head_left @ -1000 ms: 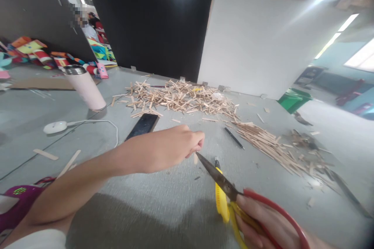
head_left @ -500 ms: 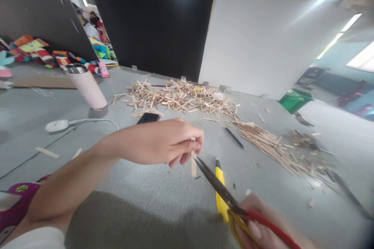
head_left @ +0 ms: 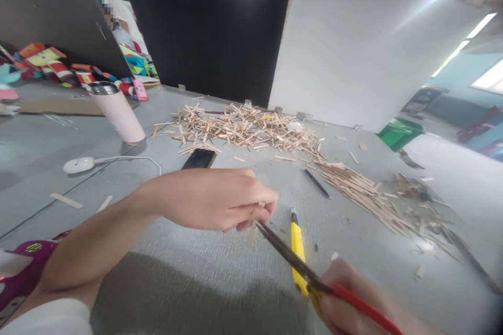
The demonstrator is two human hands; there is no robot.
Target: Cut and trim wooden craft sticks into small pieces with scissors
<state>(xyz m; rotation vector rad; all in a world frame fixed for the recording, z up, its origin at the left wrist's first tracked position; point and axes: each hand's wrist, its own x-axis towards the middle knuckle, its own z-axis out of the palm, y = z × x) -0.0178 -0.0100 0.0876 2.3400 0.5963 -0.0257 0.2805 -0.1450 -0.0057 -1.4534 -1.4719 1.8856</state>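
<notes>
The left hand (head_left: 220, 200) pinches a wooden stick (head_left: 252, 231) over the tabletop's (head_left: 204, 282) near edge. The right hand (head_left: 349, 298) grips red-handled scissors (head_left: 291, 259), blades closing on it. Cut piles lie toward the far edge, so the work looks well underway.

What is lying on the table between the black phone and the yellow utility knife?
In the head view, the left hand with its small wooden stick lies between the phone and knife.

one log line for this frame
left hand: pinches wooden stick | right hand: holds scissors, blades at stick | yellow utility knife on table
</notes>
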